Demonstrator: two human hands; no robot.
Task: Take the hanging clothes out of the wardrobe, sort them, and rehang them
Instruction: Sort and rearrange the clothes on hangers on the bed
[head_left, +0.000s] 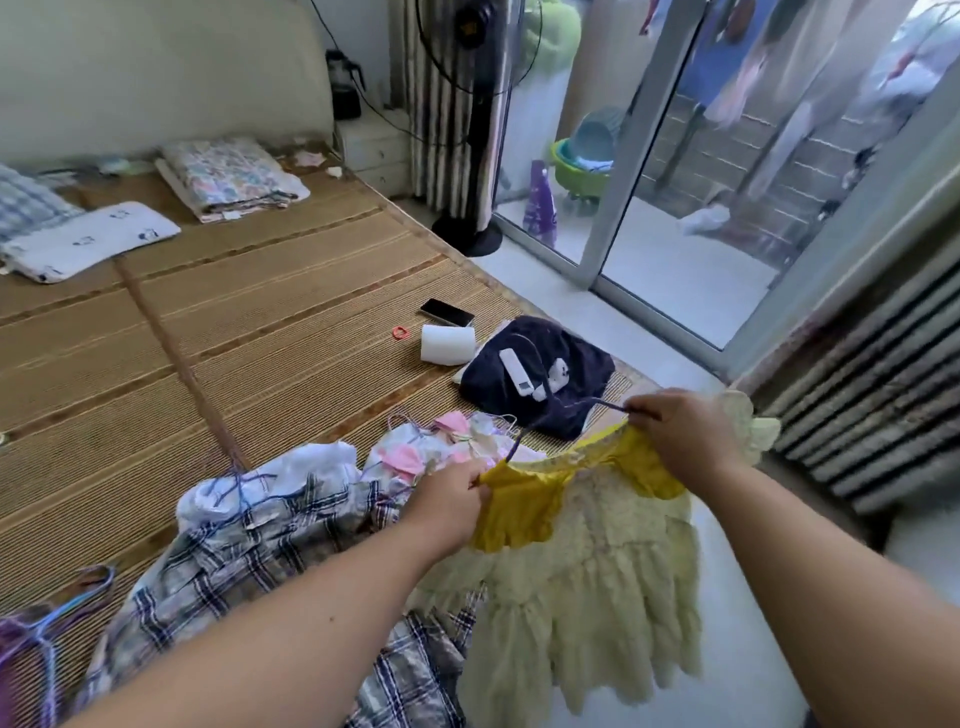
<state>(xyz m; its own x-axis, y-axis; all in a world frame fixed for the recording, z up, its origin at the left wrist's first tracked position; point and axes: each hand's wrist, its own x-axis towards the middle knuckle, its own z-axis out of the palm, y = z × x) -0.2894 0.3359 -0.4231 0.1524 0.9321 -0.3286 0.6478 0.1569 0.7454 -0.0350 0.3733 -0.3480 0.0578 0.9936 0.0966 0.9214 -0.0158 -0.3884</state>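
Yellow dress (587, 545), tiered pale ruffles, held up at neckline, hanging over near edge of bamboo mat (234, 322) and floor.
Left hand (449, 499): fingers pinching dress's left shoulder fabric.
Right hand (680, 436): fingers curled, clamped on opposite shoulder and on dark wire hanger (602, 402).
Left of dress: crumpled plaid shirt (249, 551), touching ruffles.
Just behind dress: pink floral garment (447, 447).
Beyond dress: navy garment (540, 364), white remote (515, 373) on top.
Farther beyond: white roll (448, 344), phone (447, 313), red hair tie (400, 332).
Far left of dress: loose hangers (52, 618).
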